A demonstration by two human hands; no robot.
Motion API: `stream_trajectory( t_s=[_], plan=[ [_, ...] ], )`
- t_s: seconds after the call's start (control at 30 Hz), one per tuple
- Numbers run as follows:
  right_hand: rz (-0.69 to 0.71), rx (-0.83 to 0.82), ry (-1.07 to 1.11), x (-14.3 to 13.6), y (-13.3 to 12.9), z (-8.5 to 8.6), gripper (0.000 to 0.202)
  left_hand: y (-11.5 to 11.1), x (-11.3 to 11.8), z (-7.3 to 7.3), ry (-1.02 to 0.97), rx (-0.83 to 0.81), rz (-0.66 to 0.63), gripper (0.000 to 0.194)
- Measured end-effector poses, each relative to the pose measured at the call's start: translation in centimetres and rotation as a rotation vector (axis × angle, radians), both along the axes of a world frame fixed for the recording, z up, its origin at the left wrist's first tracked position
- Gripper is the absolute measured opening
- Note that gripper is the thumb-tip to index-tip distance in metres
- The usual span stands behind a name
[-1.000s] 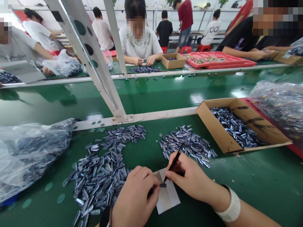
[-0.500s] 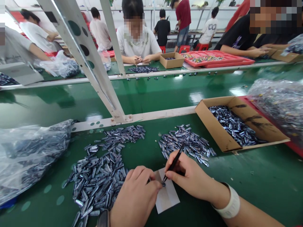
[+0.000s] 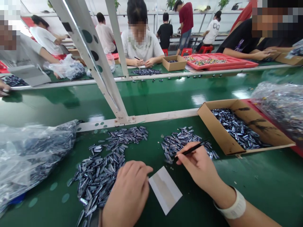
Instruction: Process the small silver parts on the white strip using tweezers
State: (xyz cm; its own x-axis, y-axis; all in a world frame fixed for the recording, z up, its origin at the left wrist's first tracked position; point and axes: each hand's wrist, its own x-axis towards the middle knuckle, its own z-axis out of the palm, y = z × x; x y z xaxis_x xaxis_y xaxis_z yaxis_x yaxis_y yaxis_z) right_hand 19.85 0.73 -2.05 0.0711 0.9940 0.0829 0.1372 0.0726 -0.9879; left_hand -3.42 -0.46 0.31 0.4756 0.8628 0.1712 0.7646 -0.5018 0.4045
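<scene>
My right hand (image 3: 201, 167) is closed round black tweezers (image 3: 193, 148), whose tips are at the near edge of the right pile of small dark glossy pieces (image 3: 177, 140). My left hand (image 3: 130, 192) rests beside the large left pile of similar pieces (image 3: 97, 176), its fingers bent and pressed together; anything under them is hidden. Between my hands a white card with a grayish band (image 3: 165, 190) lies on the green table (image 3: 203, 208), with nothing on it.
A cardboard box (image 3: 213, 130) of dark pieces stands at the right, beside a plastic bag (image 3: 281, 104). Another bag (image 3: 30, 157) lies at the left. A slanted white post (image 3: 101, 72) rises from the rail. Across the green belt (image 3: 165, 94) a person (image 3: 142, 47) sits working.
My right hand has lifted the tweezers off the card and swung their tips to the right pile. My left hand has drawn back left, uncovering the card. The view has shifted slightly.
</scene>
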Motion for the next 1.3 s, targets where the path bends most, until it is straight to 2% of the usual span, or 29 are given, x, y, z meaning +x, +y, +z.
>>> stream_trajectory(
  t_s=[0.1, 0.2, 0.27, 0.4, 0.5, 0.63, 0.73, 0.87, 0.97, 1.1, 1.3],
  plan=[
    [-0.159, 0.063, 0.031, 0.4, 0.7, 0.2, 0.034, 1.0, -2.2, -0.1, 0.068, 0.057, 0.118, 0.024],
    [-0.120, 0.064, 0.062, 0.7, 0.7, 0.4, 0.032, 1.5, -3.3, -0.3, 0.110, 0.021, 0.138, 0.022],
    [0.026, 0.027, 0.099, 0.6, 0.2, 0.4, 0.027, 1.6, -3.5, -0.3, 0.109, -0.018, 0.133, 0.022],
    [0.408, -0.116, 0.089, 0.3, -0.9, 0.4, 0.016, 1.6, -3.2, -0.1, 0.089, -0.070, 0.146, 0.020],
    [0.536, -0.180, 0.046, 0.0, -1.4, 0.5, 0.013, 1.4, -2.7, 0.1, 0.036, -0.098, 0.140, 0.020],
    [0.534, -0.209, 0.013, -0.6, -1.5, 0.7, 0.012, 0.8, -1.5, 0.6, -0.077, -0.109, 0.044, 0.026],
    [0.530, -0.218, -0.011, -0.8, -1.6, 0.8, 0.012, 0.1, -0.4, 0.8, -0.108, -0.204, -0.049, 0.028],
    [0.528, -0.210, -0.031, -0.8, -1.7, 0.7, 0.012, -0.5, 0.4, 0.1, -0.147, -0.296, -0.075, 0.019],
    [0.524, -0.203, -0.033, -0.8, -1.7, 0.7, 0.013, -0.6, 0.6, -0.4, -0.068, -0.297, -0.113, 0.019],
    [0.516, -0.194, -0.032, -0.9, -1.7, 0.8, 0.013, -0.5, 0.5, -0.5, 0.103, -0.189, -0.169, 0.014],
    [0.512, -0.183, -0.094, -1.2, -1.8, 0.6, 0.007, -0.4, 0.3, -1.5, 0.180, 0.077, -0.248, 0.007]
  ],
)
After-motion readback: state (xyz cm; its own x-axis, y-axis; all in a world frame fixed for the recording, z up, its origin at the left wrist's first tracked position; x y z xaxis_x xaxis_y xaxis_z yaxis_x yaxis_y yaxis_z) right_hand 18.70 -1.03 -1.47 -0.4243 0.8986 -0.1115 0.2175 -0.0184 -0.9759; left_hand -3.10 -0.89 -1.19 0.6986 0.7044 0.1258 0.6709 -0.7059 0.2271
